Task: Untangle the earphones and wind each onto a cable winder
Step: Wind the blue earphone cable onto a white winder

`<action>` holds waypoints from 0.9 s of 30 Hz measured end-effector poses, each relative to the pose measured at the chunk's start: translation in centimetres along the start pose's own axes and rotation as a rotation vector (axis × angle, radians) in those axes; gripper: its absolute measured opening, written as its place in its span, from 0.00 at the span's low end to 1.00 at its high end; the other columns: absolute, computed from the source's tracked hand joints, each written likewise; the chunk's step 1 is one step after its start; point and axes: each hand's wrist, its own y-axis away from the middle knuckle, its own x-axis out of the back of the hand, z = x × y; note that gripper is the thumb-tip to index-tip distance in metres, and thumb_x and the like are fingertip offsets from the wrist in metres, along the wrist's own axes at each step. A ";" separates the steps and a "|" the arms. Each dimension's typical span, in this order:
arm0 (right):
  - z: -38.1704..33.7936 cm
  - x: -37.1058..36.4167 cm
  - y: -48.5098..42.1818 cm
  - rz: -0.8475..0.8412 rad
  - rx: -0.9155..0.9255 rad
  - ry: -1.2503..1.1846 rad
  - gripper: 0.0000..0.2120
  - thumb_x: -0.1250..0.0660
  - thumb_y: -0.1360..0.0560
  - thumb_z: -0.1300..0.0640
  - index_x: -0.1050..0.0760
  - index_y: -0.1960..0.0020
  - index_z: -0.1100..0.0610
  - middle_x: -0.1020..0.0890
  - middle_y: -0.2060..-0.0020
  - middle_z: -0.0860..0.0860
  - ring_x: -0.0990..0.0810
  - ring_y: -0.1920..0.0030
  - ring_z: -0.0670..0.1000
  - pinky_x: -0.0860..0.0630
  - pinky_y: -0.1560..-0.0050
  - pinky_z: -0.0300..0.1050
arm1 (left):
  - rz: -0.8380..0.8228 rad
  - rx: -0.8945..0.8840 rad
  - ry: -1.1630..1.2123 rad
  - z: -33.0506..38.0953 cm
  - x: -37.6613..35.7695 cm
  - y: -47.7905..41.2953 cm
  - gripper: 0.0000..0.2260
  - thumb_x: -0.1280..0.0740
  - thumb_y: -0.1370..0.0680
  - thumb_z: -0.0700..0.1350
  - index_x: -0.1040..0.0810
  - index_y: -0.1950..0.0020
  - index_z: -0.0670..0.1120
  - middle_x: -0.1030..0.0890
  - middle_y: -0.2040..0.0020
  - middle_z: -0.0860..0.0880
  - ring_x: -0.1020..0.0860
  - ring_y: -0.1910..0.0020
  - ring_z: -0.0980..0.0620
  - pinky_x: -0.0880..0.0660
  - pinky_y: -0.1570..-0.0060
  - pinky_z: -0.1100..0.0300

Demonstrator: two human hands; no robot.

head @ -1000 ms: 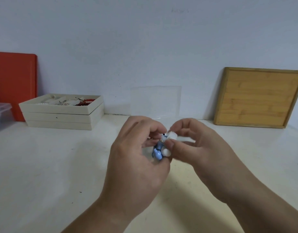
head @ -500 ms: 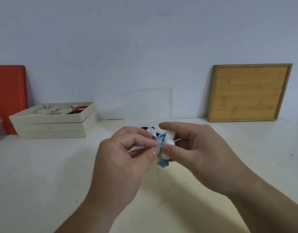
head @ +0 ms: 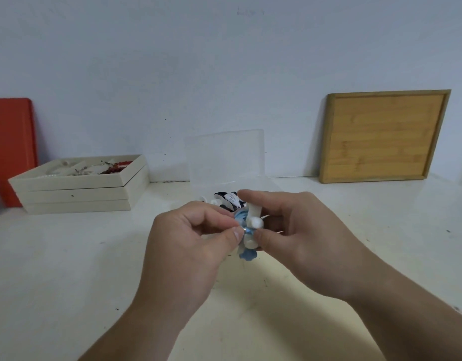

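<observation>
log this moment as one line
left hand: pinches blue earphone cable | right hand: grips white plastic cable winder | stage: winding

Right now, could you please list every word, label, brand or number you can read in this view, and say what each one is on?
None can be read.
The black and white item behind the hands bears markings, too small and blurred to read.
The wall shows a faint smudge, not legible as text.
The wooden tray, red board, cream boxes, clear lid and white cable winder show no lettering.
</observation>
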 end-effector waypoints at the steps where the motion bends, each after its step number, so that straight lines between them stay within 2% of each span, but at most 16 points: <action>1: 0.0 -0.1 0.0 -0.001 -0.009 0.007 0.25 0.35 0.23 0.65 0.26 0.29 0.48 0.14 0.52 0.48 0.13 0.57 0.49 0.18 0.49 0.59 | 0.013 0.005 -0.014 0.0 -0.1 0.1 0.10 0.22 0.34 0.33 0.15 0.66 0.48 0.15 0.62 0.50 0.15 0.61 0.50 0.19 0.53 0.49; 3: -0.1 -0.2 0.1 -0.005 -0.014 0.014 0.25 0.36 0.23 0.67 0.26 0.29 0.49 0.14 0.54 0.49 0.13 0.59 0.49 0.18 0.52 0.59 | 0.043 0.039 -0.016 0.1 -0.3 0.2 0.11 0.23 0.33 0.30 0.15 0.66 0.47 0.15 0.65 0.49 0.15 0.63 0.49 0.18 0.53 0.47; 4: -0.1 -0.3 0.1 -0.004 -0.022 0.014 0.25 0.36 0.23 0.67 0.26 0.29 0.49 0.14 0.55 0.49 0.13 0.60 0.48 0.17 0.54 0.55 | 0.052 0.066 -0.007 0.1 -0.5 0.3 0.10 0.22 0.35 0.31 0.15 0.66 0.46 0.15 0.66 0.49 0.15 0.64 0.48 0.18 0.52 0.45; 7: -0.1 -0.5 0.2 0.012 -0.058 0.010 0.25 0.34 0.23 0.66 0.26 0.30 0.47 0.14 0.56 0.49 0.14 0.63 0.45 0.20 0.64 0.47 | 0.039 0.190 0.088 0.1 -0.7 0.3 0.05 0.23 0.40 0.38 0.16 0.67 0.44 0.14 0.64 0.44 0.15 0.60 0.40 0.20 0.48 0.37; 9: -0.1 -0.8 0.2 0.027 -0.073 0.019 0.26 0.34 0.24 0.66 0.25 0.31 0.46 0.14 0.55 0.48 0.14 0.63 0.46 0.18 0.62 0.46 | 0.032 0.273 0.145 -0.3 -0.6 0.1 0.05 0.24 0.41 0.36 0.17 0.69 0.43 0.14 0.61 0.40 0.16 0.57 0.36 0.21 0.45 0.36; 11: -0.1 -0.9 0.2 0.030 -0.080 0.014 0.27 0.35 0.25 0.68 0.24 0.32 0.46 0.15 0.53 0.48 0.14 0.63 0.45 0.17 0.58 0.43 | 0.040 0.317 0.190 -0.7 -0.6 0.0 0.08 0.24 0.42 0.34 0.19 0.68 0.43 0.15 0.60 0.39 0.16 0.58 0.36 0.20 0.46 0.40; 13: -0.1 -0.9 0.2 0.033 -0.083 -0.005 0.26 0.35 0.26 0.69 0.23 0.33 0.46 0.15 0.52 0.49 0.14 0.64 0.46 0.17 0.57 0.41 | 0.051 0.327 0.223 -0.9 -0.7 -0.1 0.14 0.25 0.44 0.36 0.19 0.61 0.42 0.15 0.60 0.42 0.17 0.60 0.43 0.18 0.51 0.47; 16: -0.2 -0.5 0.1 0.037 -0.078 -0.037 0.27 0.34 0.27 0.70 0.22 0.35 0.48 0.14 0.54 0.49 0.14 0.65 0.49 0.17 0.54 0.45 | 0.016 0.324 0.211 -1.0 -0.8 -0.2 0.19 0.19 0.43 0.34 0.17 0.54 0.42 0.15 0.57 0.44 0.15 0.58 0.45 0.19 0.51 0.49; 19: -0.1 -0.3 0.1 0.023 -0.081 -0.047 0.27 0.34 0.27 0.72 0.22 0.35 0.48 0.14 0.57 0.47 0.13 0.64 0.49 0.17 0.53 0.47 | -0.058 0.331 0.222 -0.7 -0.7 0.0 0.14 0.21 0.38 0.33 0.15 0.55 0.44 0.14 0.56 0.44 0.14 0.56 0.43 0.21 0.47 0.49; 22: 0.0 -0.4 0.1 -0.006 -0.089 -0.025 0.27 0.34 0.26 0.71 0.23 0.34 0.48 0.14 0.53 0.46 0.13 0.60 0.48 0.18 0.56 0.39 | -0.078 0.349 0.224 -0.8 -0.7 0.1 0.14 0.22 0.38 0.33 0.15 0.55 0.44 0.14 0.56 0.43 0.15 0.55 0.44 0.21 0.50 0.52; 24: 0.0 -0.6 0.0 -0.019 -0.087 -0.010 0.27 0.35 0.26 0.71 0.23 0.33 0.48 0.14 0.52 0.48 0.13 0.58 0.47 0.19 0.57 0.37 | -0.079 0.353 0.216 -0.9 -0.7 0.1 0.13 0.23 0.35 0.30 0.16 0.54 0.43 0.14 0.57 0.44 0.15 0.56 0.44 0.21 0.52 0.54; 27: -0.2 -0.5 0.1 -0.025 -0.094 0.006 0.27 0.38 0.24 0.72 0.23 0.34 0.45 0.13 0.57 0.49 0.16 0.66 0.42 0.25 0.66 0.32 | -0.061 0.348 0.218 -1.0 -0.9 0.1 0.12 0.24 0.33 0.29 0.16 0.54 0.43 0.14 0.58 0.44 0.15 0.58 0.46 0.22 0.53 0.55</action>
